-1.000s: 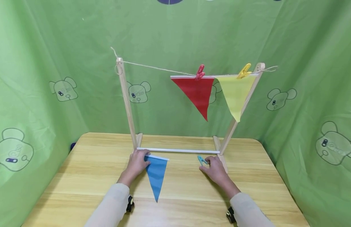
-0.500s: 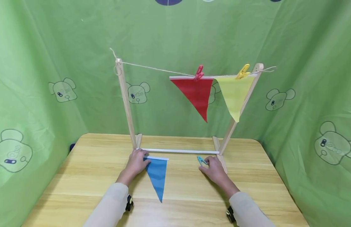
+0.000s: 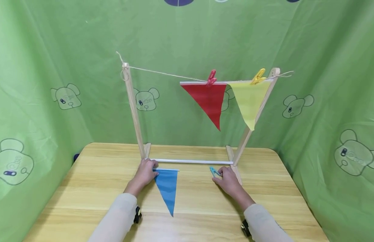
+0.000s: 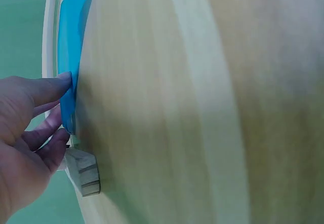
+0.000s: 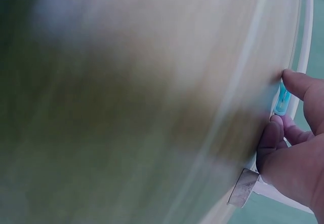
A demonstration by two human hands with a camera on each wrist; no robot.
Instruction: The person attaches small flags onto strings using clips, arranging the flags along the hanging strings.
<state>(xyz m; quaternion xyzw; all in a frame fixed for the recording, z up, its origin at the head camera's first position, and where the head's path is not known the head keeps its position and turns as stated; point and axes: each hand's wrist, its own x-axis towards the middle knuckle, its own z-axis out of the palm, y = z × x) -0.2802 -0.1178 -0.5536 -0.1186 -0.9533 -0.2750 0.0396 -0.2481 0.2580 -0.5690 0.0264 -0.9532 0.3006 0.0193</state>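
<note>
Between thumb and fingers, my left hand [image 3: 145, 173] pinches the upper left corner of a blue triangular pennant [image 3: 167, 188]. That pennant has a white top strip and points toward me. In the left wrist view, the blue cloth [image 4: 71, 36] is seen nearly edge-on by the thumb. On the right, my right hand [image 3: 229, 181] holds a light blue clothespin [image 3: 214, 171] at its fingertips, just above or on the table; the right wrist view shows the clothespin [image 5: 283, 100] between thumb and fingers. The two hands are well apart.
A wooden frame with a left post [image 3: 133, 111], a right post [image 3: 245, 143] and a white bottom bar [image 3: 190, 161] stands behind the hands. From its string [image 3: 162, 72] hang a red pennant [image 3: 209, 99] by a red clothespin [image 3: 211, 78] and a yellow pennant [image 3: 249, 101] by a yellow clothespin [image 3: 258, 77].
The blue pennant's lower tip has swung slightly to the right, and its white top strip now looks thinner and more level. The right hand and its clothespin stay nearly still.
</note>
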